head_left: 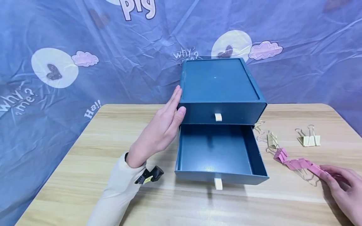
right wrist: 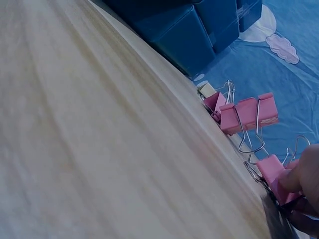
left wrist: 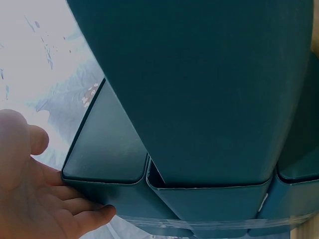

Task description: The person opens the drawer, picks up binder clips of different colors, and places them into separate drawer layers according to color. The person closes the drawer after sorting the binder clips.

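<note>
A dark blue two-drawer box (head_left: pixel 220 83) stands on the table, its upper drawer (head_left: pixel 198 113) closed and its lower drawer (head_left: pixel 198 176) pulled out with a bare floor showing. My left hand (head_left: pixel 161 127) lies with straight fingers against the box's left side; the left wrist view shows those fingers (left wrist: pixel 82 206) along its edge. At the far right, my right hand (head_left: pixel 346 190) pinches a pink binder clip (right wrist: pixel 273 172) between thumb and fingers, low over the table. Other pink binder clips (head_left: pixel 297 164) run in a row from it towards the box, wire handles sticking out.
Pale yellow binder clips lie to the right of the box: one close by (head_left: pixel 272 141), another farther right (head_left: pixel 309 140), and one partly hidden at its side (head_left: pixel 258 125). The wooden table (head_left: pixel 113 150) ends at a blue printed cloth (head_left: pixel 135 62) behind.
</note>
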Demonstrator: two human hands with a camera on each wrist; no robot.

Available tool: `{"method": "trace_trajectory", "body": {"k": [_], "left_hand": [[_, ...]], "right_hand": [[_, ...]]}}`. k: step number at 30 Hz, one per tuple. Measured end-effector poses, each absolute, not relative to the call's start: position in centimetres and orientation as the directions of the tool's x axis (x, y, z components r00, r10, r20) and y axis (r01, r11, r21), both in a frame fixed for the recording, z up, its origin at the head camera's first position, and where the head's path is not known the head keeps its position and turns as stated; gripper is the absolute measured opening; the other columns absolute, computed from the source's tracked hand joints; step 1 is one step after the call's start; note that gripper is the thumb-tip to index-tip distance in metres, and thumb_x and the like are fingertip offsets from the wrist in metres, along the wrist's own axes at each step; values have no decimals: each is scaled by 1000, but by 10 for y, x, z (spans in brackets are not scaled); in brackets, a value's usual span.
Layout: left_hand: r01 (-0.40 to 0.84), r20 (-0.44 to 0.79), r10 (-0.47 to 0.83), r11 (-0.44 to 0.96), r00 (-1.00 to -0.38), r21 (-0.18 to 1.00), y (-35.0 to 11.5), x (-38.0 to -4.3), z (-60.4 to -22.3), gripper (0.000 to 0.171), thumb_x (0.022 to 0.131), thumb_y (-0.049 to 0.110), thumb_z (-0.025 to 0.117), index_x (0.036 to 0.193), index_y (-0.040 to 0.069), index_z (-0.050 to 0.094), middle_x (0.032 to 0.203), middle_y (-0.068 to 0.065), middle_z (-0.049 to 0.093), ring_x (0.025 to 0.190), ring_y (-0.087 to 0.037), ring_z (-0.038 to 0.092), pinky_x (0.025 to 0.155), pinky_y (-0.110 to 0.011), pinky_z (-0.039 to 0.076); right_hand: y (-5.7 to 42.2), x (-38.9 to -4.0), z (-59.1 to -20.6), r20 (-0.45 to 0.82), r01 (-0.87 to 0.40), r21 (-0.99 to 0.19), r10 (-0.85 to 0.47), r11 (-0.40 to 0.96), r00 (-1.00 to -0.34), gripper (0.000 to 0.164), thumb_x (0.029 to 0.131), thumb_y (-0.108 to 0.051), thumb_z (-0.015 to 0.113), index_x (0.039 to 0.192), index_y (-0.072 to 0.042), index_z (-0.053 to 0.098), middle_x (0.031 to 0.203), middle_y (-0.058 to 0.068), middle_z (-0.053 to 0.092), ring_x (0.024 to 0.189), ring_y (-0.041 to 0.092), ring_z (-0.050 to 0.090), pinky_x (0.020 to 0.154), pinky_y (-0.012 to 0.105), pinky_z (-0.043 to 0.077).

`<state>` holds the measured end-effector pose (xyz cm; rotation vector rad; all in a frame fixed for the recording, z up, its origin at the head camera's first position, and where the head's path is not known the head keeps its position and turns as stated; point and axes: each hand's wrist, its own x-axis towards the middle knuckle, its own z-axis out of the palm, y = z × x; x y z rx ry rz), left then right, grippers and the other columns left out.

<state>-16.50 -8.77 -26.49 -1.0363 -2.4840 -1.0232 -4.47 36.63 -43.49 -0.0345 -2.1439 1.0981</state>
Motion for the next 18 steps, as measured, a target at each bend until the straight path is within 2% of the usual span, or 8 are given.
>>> {"method": "trace_trajectory", "body": {"k": [5, 8, 10, 11, 13, 15, 17, 18], "left_hand": [[701, 471, 520, 504, -713, 505, -89, -167, -264, 56, 108, 28, 27, 151, -5, 16, 160, -15, 11, 146, -12, 10, 117, -30, 14], [693, 460, 519, 510, -720, 510, -91, -166, -265, 57, 108, 30, 27, 152, -4, 15, 160, -13, 10, 146, -12, 10, 117, -31, 14], [685, 452, 515, 517, -728, 513, -93, -164, -266, 57, 108, 31, 26, 152, -4, 15, 160, -13, 10, 146, -12, 10, 117, -31, 14], [681, 449, 512, 522, -732, 514, -94, -163, -267, 57, 108, 31, 26, 152, -4, 15, 160, -13, 10, 146, -13, 10, 117, -32, 14], [672, 443, 506, 529, -740, 519, -95, -160, -269, 57, 108, 31, 25, 152, -4, 16, 160, -13, 11, 146, -13, 10, 117, -32, 15], [667, 442, 500, 532, -745, 523, -96, -159, -271, 57, 108, 31, 25, 152, -4, 16, 160, -13, 11, 146, -13, 11, 117, -32, 15], [667, 444, 498, 529, -745, 525, -97, -159, -272, 57, 108, 31, 25, 152, -4, 16, 160, -13, 12, 146, -13, 11, 117, -33, 15], [667, 445, 497, 527, -745, 527, -97, -159, -272, 57, 108, 31, 25, 152, -4, 16, 160, -13, 12, 146, -13, 11, 117, -32, 15]], "right_hand": [[364, -47, -436, 567, -256, -736, 362, 627, -740, 38, 79, 23, 58, 89, -9, 75, 90, -29, 60, 85, -12, 54, 75, -2, 40], [365, -47, -440, 539, -235, -745, 356, 624, -763, 39, 82, 20, 59, 96, -11, 76, 94, -33, 61, 90, -15, 56, 75, -2, 39], [366, -47, -443, 523, -238, -760, 352, 604, -776, 45, 84, 18, 59, 100, -20, 76, 95, -36, 61, 90, -20, 55, 75, -3, 38], [367, -47, -444, 520, -248, -767, 346, 592, -781, 46, 85, 19, 58, 100, -21, 76, 95, -36, 62, 91, -20, 55, 75, -2, 39], [367, -47, -446, 528, -278, -773, 335, 571, -780, 45, 86, 20, 56, 100, -17, 76, 93, -35, 63, 92, -20, 57, 76, -2, 40], [366, -47, -448, 521, -285, -795, 362, 536, -773, 45, 87, 19, 54, 98, -19, 77, 91, -33, 65, 90, -19, 58, 75, -1, 41], [365, -47, -448, 520, -297, -811, 388, 504, -761, 38, 89, 19, 53, 99, -9, 77, 90, -30, 67, 90, -17, 59, 76, 0, 42], [364, -47, -448, 517, -291, -818, 413, 496, -750, 36, 89, 17, 53, 99, -8, 77, 90, -30, 67, 90, -16, 60, 76, 0, 41]]}}
